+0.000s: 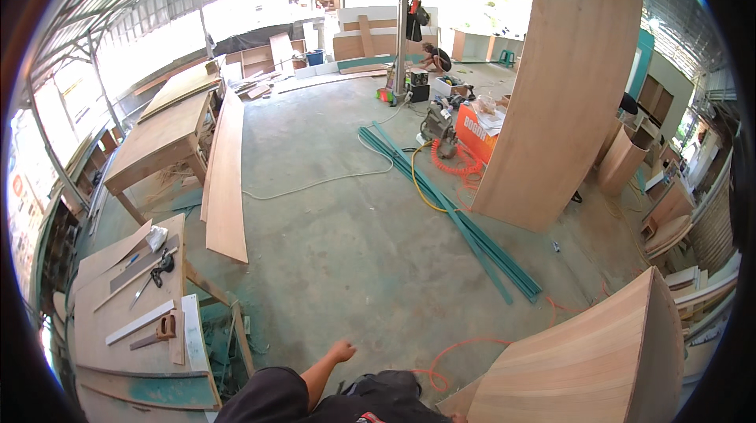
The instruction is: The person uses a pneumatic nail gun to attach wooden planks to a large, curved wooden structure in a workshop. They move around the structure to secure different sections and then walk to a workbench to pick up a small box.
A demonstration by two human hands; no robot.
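My left hand [342, 351] hangs over the concrete floor in front of my body, its fingers curled in with nothing visible in them. At the lower edge, a sliver of my right hand [458, 418] shows beside a large wood-veneered cabinet piece [571, 352] with a curved edge. Its fingers are hidden, so I cannot tell whether it grips the piece. To my left stands a workbench [94, 328] bearing a handsaw [163, 330], a white strip [140, 322], a black clamp [162, 267] and a crumpled plastic bag [157, 238].
Green metal lengths [453, 222] and an orange air hose [480, 340] lie across the floor. A tall plywood panel [559, 92] stands at right, by an orange box [475, 135]. Long boards [227, 179] lean against a table [157, 135]. Another person [435, 58] crouches far off.
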